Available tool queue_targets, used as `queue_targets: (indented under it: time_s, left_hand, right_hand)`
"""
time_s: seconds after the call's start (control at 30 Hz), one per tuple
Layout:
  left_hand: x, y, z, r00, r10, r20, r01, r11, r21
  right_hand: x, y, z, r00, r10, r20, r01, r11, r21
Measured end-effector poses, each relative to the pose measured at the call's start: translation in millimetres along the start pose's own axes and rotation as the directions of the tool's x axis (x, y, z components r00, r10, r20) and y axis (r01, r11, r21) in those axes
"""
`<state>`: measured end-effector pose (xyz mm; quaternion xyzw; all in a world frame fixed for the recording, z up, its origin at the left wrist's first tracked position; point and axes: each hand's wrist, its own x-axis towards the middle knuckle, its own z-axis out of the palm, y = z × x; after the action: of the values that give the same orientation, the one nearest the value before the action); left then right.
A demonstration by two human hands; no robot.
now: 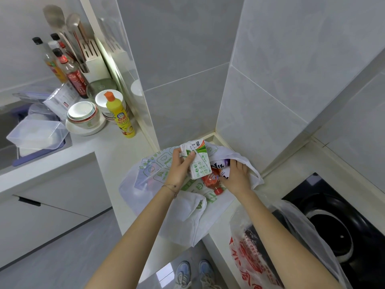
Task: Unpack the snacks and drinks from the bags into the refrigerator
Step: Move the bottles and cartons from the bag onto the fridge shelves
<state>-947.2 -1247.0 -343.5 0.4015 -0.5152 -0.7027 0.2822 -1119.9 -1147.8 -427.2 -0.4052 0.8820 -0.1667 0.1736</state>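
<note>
The person's two arms (143, 228) are bare from the elbows down to the left hand (181, 167) and the right hand (237, 178). A thin chain bracelet (169, 187) with a few tiny dark beads goes round the left wrist. Down on the floor (62, 257), by the near edge of the desk (116, 155), are two sneakers (184, 274), light blue and white, with pale laces.

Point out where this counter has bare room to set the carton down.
The carton could go on bare counter between the yellow bottle and the white bag. A narrower strip runs between the right wall and the stove. Crowded: bowls and sauce bottles at far left; the red-printed bag covers the near right.
</note>
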Motion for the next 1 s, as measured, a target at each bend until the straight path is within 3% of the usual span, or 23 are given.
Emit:
queue_targets:
  time_s: [0.1,0.4,0.5,0.6,0.7,1.0]
  left_hand:
    - [0.5,1.5,3.0,1.0,0.007,0.016,-0.007,1.0,-0.003]
    - [-9.1,1.1,-4.0,0.998,0.046,0.04,-0.047,0.999,0.012]
    - [-15.0,2.7,-7.9,0.997,0.056,0.056,-0.057,0.998,0.02]
    - [-20.9,4.4,-13.1,0.995,0.077,0.066,-0.079,0.997,0.028]
    - [-24.7,7.7,-22.7,0.992,0.119,0.047,-0.121,0.992,0.033]
    - [-31.9,14.5,-47.4,0.982,0.187,0.027,-0.189,0.978,0.084]
  right_hand:
    - [-9.5,-2.0,8.4,0.997,0.075,0.034,-0.073,0.995,-0.061]
    - [-37.8,-10.9,23.3,0.995,0.071,-0.077,-0.079,0.991,-0.104]
    - [-56.4,-24.9,11.5,0.992,0.038,-0.122,-0.033,0.999,0.04]
    - [-60.2,-44.1,-10.4,0.988,-0.085,-0.127,0.105,0.981,0.162]
    - [-57.6,-61.7,-24.3,0.977,-0.191,-0.09,0.203,0.968,0.147]
    - [-71.5,-78.8,-44.3,0.974,-0.201,-0.104,0.214,0.966,0.142]
